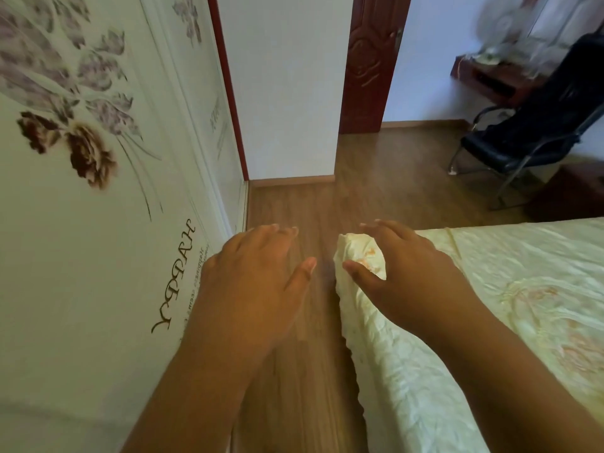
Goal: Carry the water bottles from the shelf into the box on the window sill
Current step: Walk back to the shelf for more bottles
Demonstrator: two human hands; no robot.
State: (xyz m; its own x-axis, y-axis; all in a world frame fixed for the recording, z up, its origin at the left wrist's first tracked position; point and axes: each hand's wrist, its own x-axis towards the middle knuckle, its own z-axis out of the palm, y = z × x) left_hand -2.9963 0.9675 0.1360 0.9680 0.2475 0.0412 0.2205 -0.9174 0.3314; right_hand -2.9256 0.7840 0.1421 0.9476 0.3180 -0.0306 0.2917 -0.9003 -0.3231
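Note:
My left hand (258, 273) is held out in front of me over the wooden floor, palm down, fingers apart and holding nothing. My right hand (402, 269) is stretched out beside it, over the corner of the bed, also spread and empty. No water bottle, shelf, box or window sill is in view.
A wardrobe with flower-printed doors (81, 191) runs along my left. A bed with a pale yellow cover (490, 305) fills the right. Between them a strip of wooden floor (294, 204) leads to a dark red door (369, 60). A black chair (529, 135) stands at the far right.

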